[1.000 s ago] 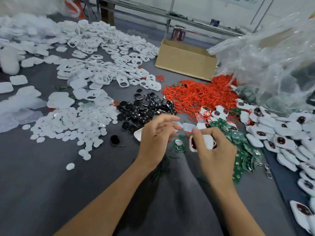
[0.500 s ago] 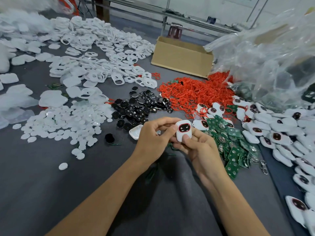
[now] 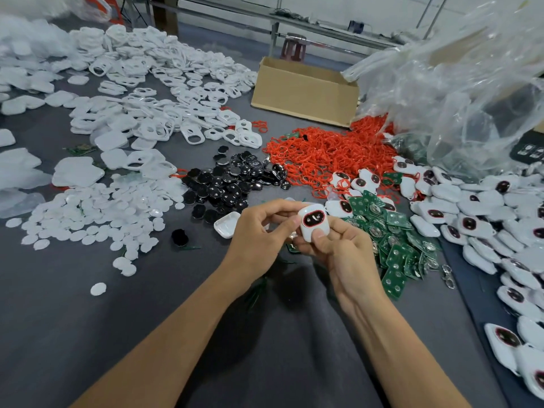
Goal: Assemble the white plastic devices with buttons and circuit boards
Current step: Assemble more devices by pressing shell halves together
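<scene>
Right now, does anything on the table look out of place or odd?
Only strays. One black button lies apart from the black pile, a lone white disc sits away from its heap, and a green circuit board lies among the white shells at left. The held device looks intact.

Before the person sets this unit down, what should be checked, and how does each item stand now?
1. White device pinched by left hand and right hand: ok.
2. Black button seated in the front opening: ok.
3. Back closed: cannot tell, faces away.
4. Green circuit boards lie beside the right hand: ok.
5. Empty white shell lies by the left hand: ok.
</scene>
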A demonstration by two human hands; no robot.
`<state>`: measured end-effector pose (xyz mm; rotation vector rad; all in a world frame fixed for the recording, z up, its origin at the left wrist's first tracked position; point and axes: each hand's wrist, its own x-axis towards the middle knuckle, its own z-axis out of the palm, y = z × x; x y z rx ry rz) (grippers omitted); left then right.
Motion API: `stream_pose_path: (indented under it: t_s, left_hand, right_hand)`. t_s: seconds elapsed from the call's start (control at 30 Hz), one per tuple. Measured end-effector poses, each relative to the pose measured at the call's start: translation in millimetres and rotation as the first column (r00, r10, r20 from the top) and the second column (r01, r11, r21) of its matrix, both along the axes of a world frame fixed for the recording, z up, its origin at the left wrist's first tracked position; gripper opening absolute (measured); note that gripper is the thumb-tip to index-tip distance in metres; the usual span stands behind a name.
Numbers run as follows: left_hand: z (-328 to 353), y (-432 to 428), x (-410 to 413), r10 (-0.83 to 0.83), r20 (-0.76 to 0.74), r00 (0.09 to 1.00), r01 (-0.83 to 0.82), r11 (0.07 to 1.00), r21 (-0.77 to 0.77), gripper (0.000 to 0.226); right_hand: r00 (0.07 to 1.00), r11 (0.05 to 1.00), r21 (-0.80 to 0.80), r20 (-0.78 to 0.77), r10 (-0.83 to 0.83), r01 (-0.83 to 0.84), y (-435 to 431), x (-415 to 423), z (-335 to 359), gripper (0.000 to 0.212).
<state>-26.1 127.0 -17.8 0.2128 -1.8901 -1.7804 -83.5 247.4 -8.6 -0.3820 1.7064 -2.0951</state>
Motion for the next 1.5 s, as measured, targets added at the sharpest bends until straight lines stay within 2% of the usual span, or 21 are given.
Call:
stream_pose_path:
  t_s: [0.13,0.27,0.4,0.6,0.7,0.77,0.83,0.9,0.97,1.07,1.13,1.2,1.33,1.43,1.5]
  left_hand:
    - [0,-2,0,0.015,-0.009,1.000,-0.015,0.997,0.076,0.025]
    - [1,2,1,0.001,0.004,1.000,0.000,1.000,-0.013,0.027]
    - [-1,-1,0,0.019,0.024,1.000,-0.020,0.999,0.047,0.022]
    - [0,1,2,-0.019,0.030,0.999,0.020,0.999,-0.036,0.022]
    - [0,1,1,-0.016,0.028,0.999,0.016,1.000,0.023,0.022]
    - [0,0,0,0.029,0.037,0.999,-0.030,1.000,0.004,0.019]
    - [-1,-1,-1,0.062,0.051,0.997,-0.062,0.998,-0.001,0.017]
    - [-1,-1,-1,0.054,0.070,0.996,-0.056,0.998,0.021,0.015]
    - [-2,-1,-1,0.042,0.107,0.993,-0.049,0.997,0.056,0.014]
    - [-3,-2,-1,0.093,0.126,0.988,-0.103,0.992,0.076,0.014]
    - [-4,-4,-1,0.187,0.121,0.975,-0.194,0.980,0.041,0.022]
    - [-3,-7,-2,0.280,0.108,0.954,-0.288,0.955,0.070,0.029]
    - [-2,-11,-3,0.331,0.118,0.936,-0.348,0.920,0.182,0.032]
    - [-1,-10,-2,0.288,0.113,0.951,-0.306,0.928,0.212,0.036]
    - [-1,-10,-2,0.265,0.099,0.959,-0.281,0.931,0.234,0.039]
  right_hand:
    - [0.998,0.999,-0.019,-0.045,0.032,-0.033,-4,1,1,0.024]
    - [0.999,0.999,0.031,-0.037,-0.006,0.007,2,-2,3,0.030]
    - [0.997,0.998,0.016,-0.028,0.067,-0.067,0,0,4,0.024]
    - [0.999,0.999,0.040,-0.034,0.033,-0.031,6,-4,5,0.032]
    - [0.993,0.997,0.017,-0.084,0.080,-0.079,3,-1,4,0.025]
    - [0.982,0.996,0.059,-0.175,0.077,-0.067,1,0,3,0.021]
    - [0.933,0.980,0.198,-0.356,0.043,0.030,1,1,2,0.016]
    - [0.817,0.911,0.352,-0.575,0.029,0.216,1,1,-1,0.022]
    - [0.732,0.872,0.389,-0.680,0.054,0.297,1,1,-2,0.031]
    - [0.672,0.864,0.406,-0.732,0.112,0.298,3,-2,0,0.034]
    - [0.627,0.858,0.410,-0.766,0.141,0.309,8,-5,3,0.035]
    - [0.621,0.840,0.441,-0.766,0.167,0.317,14,-8,6,0.034]
    - [0.609,0.721,0.564,-0.753,0.249,0.402,18,-10,2,0.017]
    - [0.555,0.719,0.451,-0.825,0.109,0.529,19,-10,5,0.005]
    - [0.415,0.733,0.242,-0.908,-0.061,0.636,22,-10,9,0.020]
